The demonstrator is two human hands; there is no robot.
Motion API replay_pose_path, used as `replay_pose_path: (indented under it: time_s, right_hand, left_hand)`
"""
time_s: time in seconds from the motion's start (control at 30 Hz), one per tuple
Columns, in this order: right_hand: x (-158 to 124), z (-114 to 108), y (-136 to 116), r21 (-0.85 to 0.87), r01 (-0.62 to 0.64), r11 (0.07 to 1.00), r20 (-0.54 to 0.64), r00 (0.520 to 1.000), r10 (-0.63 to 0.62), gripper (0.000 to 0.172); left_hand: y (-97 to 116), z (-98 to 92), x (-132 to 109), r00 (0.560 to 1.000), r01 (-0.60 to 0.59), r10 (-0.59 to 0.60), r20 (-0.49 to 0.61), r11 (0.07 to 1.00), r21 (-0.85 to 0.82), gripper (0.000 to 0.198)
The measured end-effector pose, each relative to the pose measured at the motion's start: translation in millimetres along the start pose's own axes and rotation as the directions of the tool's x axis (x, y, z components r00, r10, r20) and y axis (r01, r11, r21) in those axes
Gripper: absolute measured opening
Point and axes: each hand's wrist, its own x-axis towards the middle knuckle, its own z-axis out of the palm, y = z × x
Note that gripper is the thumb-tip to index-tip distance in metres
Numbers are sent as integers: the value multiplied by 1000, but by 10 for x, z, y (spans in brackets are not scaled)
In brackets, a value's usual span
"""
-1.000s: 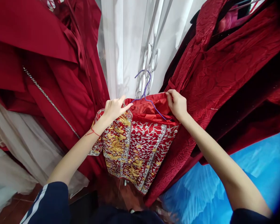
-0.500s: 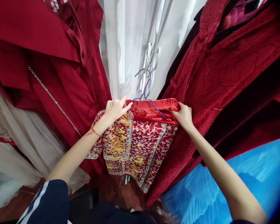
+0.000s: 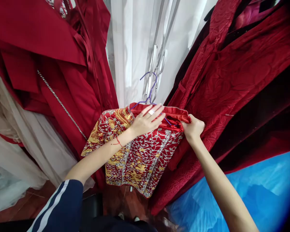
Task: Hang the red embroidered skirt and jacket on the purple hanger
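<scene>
A red jacket (image 3: 140, 154), embroidered in gold and silver with a shiny red lining, is in front of me. A thin purple wire hanger (image 3: 151, 88) sits in its neck, hook upward. My right hand (image 3: 194, 129) is closed on the jacket's right shoulder edge, thumb at the lining. My left hand (image 3: 148, 120), with a ring and a red string bracelet, lies across the middle of the neck opening. Its fingers are stretched out and hide part of the hanger. The jacket's left shoulder and sleeve hang beside my left forearm.
Dark red gowns (image 3: 62, 83) hang on the left, with pale tulle (image 3: 26, 154) below. To the right are a patterned red dress (image 3: 232, 71) and blue fabric (image 3: 232, 199). White curtains (image 3: 125, 48) and white hooks (image 3: 160, 64) are behind, over a reddish floor (image 3: 120, 203).
My left hand has left the jacket's left shoulder and moved right over the neck opening, fingers extended. The left shoulder now lies spread out. My right hand keeps its grip, slightly lower and further right.
</scene>
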Motion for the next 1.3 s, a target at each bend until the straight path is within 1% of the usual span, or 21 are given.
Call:
replay_pose_path:
  time_s: [0.03,0.07,0.13,0.2,0.3,0.37,0.4,0.5,0.6,0.73,0.83,0.9,0.97,1.07,1.13,1.2,1.27,1.3]
  right_hand:
    - [-2,-16,-5,-9,0,1000,-10,1000,-1,30]
    - [-7,-39,-2,-19,3,1000,-20,1000,-4,32]
    - [-30,-99,23,-23,18,1000,-37,999,-18,34]
    - [-70,-174,71,11,42,999,-35,999,-42,31]
    - [-168,-310,175,113,95,989,31,995,-99,17]
    - [-261,-402,253,151,124,981,81,987,-138,6]
    - [-313,-442,290,154,132,979,95,984,-148,5]
    - [-449,-521,376,97,104,990,84,990,-112,13]
    - [-477,-560,401,1,57,998,59,997,-57,20]
    - [-293,-672,338,-24,76,997,1,997,-76,23]
    - [-120,-848,228,-23,94,995,-8,995,-95,22]
    - [-77,-986,124,-32,93,995,-8,996,-93,23]
    - [-125,-1111,8,-36,101,994,11,995,-100,24]
    - [-340,-1193,-120,-16,120,993,120,986,-117,21]
    - [-508,-1145,-125,-61,67,996,174,983,-55,22]
    - [-641,-1032,-60,-183,-36,982,212,974,75,27]
    - [-731,-914,31,-315,-96,944,264,947,184,25]
    - [-765,-875,65,-361,-94,928,287,936,206,21]
  left_hand:
    - [17,45,77,997,-70,71,28,997,-29,36]
    - [7,82,153,994,-94,96,48,994,-51,32]
    - [-70,133,287,996,-60,65,57,995,-81,25]
    - [-169,156,382,998,-35,41,47,992,-121,23]
    - [-250,146,443,1000,-8,10,10,981,-195,22]
    - [-252,121,445,1000,20,-19,6,972,-233,23]
    - [-243,108,440,999,33,-31,10,969,-244,23]
    - [-205,75,432,998,58,-52,29,966,-252,28]
    - [-141,67,458,993,117,-107,54,966,-231,34]
    - [-9,112,549,969,241,-226,100,954,-178,35]
    - [71,187,622,947,303,-289,140,948,-99,37]
    - [94,244,656,941,319,-307,140,945,-69,38]
    - [99,288,672,941,324,-314,128,944,-69,35]
    - [96,294,668,946,309,-304,110,950,-34,30]
    - [99,254,653,952,292,-291,99,956,1,30]
    - [105,195,634,956,279,-278,97,960,7,32]
    - [112,140,619,957,268,-267,117,963,1,33]
    - [115,122,615,955,267,-264,131,964,-1,33]
